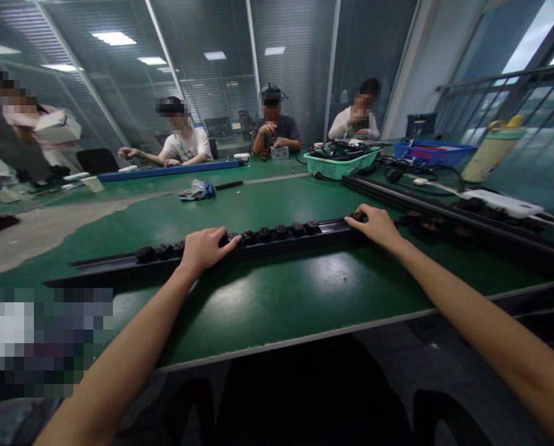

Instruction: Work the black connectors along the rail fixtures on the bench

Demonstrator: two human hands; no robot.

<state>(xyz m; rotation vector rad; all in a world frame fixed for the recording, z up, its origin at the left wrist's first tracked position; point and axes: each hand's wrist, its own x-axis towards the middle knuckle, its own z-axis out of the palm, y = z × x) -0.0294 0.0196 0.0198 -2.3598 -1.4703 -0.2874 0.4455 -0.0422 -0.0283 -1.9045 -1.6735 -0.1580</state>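
Note:
A long black rail (119, 265) lies across the green table (277, 297) in front of me, with several small black round parts (279, 232) sitting in a row along it. My left hand (206, 247) rests on the rail near its middle, fingers curled over one of the black parts. My right hand (374, 224) lies further right on the same rail, fingers bent down onto a black part at the row's end.
A second black rail with more black parts (444, 224) runs along the right side. A green basket of cables (339, 162), a blue tray (432, 152) and a yellow-green bottle (493, 147) stand at the back right. Several people sit at the far side. A blue-grey cloth (197, 191) lies mid-table.

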